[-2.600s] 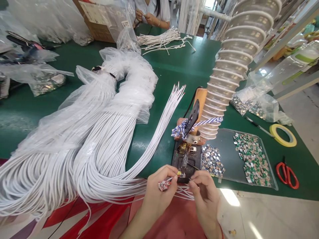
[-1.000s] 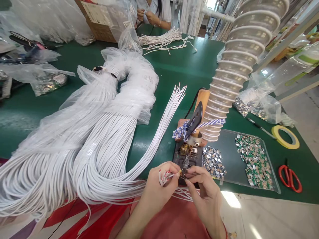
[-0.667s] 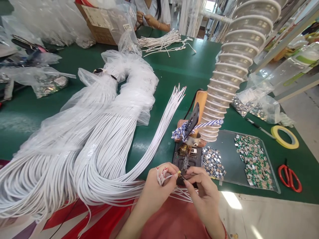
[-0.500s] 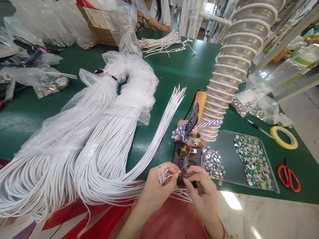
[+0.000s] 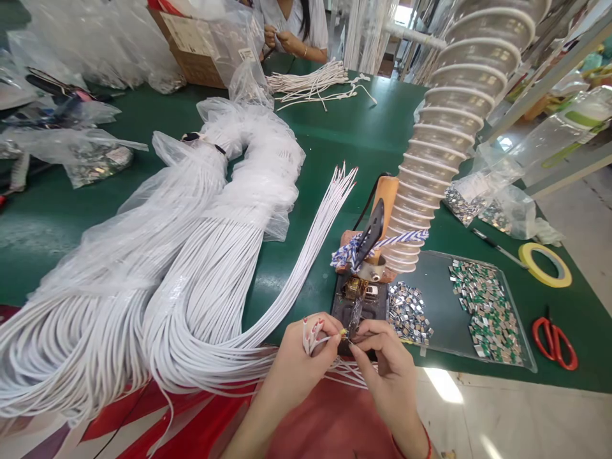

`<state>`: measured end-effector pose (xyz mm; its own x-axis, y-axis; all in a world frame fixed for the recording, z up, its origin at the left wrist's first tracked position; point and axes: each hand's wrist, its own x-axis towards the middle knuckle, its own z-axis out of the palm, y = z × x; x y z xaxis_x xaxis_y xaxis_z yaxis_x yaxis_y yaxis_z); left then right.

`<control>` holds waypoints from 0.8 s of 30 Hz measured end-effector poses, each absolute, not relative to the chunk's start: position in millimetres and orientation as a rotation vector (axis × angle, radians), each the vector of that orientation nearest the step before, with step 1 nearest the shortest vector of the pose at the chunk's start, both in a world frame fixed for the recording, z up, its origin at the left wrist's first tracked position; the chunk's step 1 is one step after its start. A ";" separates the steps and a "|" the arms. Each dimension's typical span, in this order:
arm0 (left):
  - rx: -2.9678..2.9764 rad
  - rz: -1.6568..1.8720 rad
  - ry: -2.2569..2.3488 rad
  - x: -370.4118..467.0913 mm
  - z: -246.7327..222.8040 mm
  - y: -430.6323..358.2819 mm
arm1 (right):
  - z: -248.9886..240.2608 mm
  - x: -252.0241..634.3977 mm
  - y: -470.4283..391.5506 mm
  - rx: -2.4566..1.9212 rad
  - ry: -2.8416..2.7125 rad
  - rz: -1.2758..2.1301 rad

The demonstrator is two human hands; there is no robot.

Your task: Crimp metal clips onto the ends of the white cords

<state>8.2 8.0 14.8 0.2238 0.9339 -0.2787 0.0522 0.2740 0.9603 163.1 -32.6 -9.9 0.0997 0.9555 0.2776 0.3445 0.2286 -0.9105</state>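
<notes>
Several white cables with red-tipped ends [image 5: 312, 336] are held in my left hand [image 5: 306, 357], whose thumb and forefinger pinch one cable end near a small yellowish piece. My right hand [image 5: 386, 363] is closed just to the right, its fingertips pinching something too small to make out. Both hands meet in front of a soldering fixture [image 5: 359, 299] on a black base, with a blue-and-white cord tied round its upper part. Small metal connectors [image 5: 409, 312] lie beside the fixture. Further right, green boards with metal connectors [image 5: 492, 312] are spread on a clear tray [image 5: 437, 274].
Large bundles of white cable [image 5: 191, 287] cover the left of the green table. A ribbed duct [image 5: 444, 121] rises behind the fixture. Yellow tape [image 5: 528, 255], red scissors [image 5: 554, 343] and a pen [image 5: 492, 242] lie right. A person [image 5: 296, 32] sits across the table.
My right hand has shifted very slightly left. Otherwise both hands keep nearly the same pose at the fixture.
</notes>
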 end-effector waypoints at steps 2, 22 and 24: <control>1.110 0.809 1.178 7.9 14.0 6.9 | -10.6 162.6 -33.4 -1.304 -1.430 0.737; 1.092 0.854 1.182 10.9 17.5 7.4 | -5.2 161.6 -28.8 -1.254 -1.418 0.755; 1.096 0.833 1.179 9.8 18.0 8.3 | -6.9 161.3 -30.7 -1.259 -1.418 0.769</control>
